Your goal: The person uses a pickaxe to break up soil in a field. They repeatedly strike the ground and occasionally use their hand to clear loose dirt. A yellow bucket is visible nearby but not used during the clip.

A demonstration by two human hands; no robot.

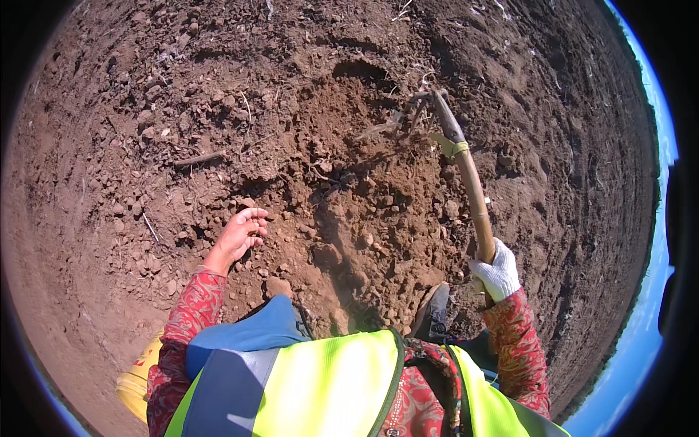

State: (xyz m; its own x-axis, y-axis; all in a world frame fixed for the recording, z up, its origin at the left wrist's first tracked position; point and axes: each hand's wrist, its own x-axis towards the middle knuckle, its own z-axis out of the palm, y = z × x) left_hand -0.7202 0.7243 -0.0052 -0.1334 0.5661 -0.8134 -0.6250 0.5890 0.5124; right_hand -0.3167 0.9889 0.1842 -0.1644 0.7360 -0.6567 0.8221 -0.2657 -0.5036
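My right hand (497, 271), in a white knit glove, grips the lower part of a wooden handle. The handle belongs to a pronged hoe (474, 185), with a yellow-green strip tied near its head. Its metal tines (413, 114) point down at the broken soil, among pale dry plant fibres; their tips are hard to make out. My bare left hand (246, 232) is low over loose reddish-brown soil (306, 246) on the left. Its fingers are loosely bent and somewhat apart, with nothing plainly held in them.
A dug hollow (360, 71) lies beyond the tines. A short stick (199, 159) and several clods lie to the left. My shoe (434, 308) is on the soil, close to my blue-trousered knee (251, 333). A yellow bucket (136, 377) stands behind my left arm.
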